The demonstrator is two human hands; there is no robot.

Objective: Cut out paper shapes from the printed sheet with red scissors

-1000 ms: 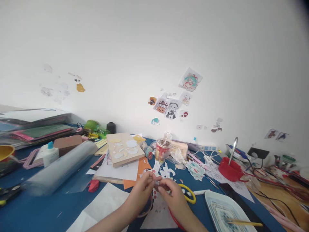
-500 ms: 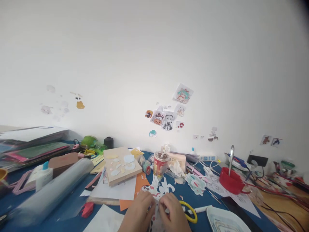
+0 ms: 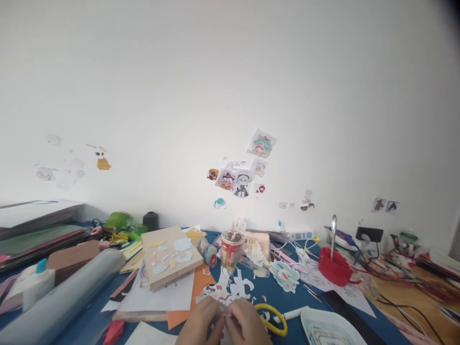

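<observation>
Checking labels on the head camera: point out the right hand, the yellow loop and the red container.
Right hand (image 3: 248, 322): head view, back of the hand.
Yellow loop (image 3: 285, 327): head view, right end of its band.
Red container (image 3: 331, 270): head view, front outer wall.

My left hand (image 3: 201, 322) and right hand (image 3: 249, 323) sit low center, side by side, backs up, knuckles raised. Fingers curl inward and down, tips close together, grip mostly hidden. Bottom edge of view crops both.

Left hand (image 3: 201, 322) bare; right hand (image 3: 248, 323) apparently bare too
</observation>
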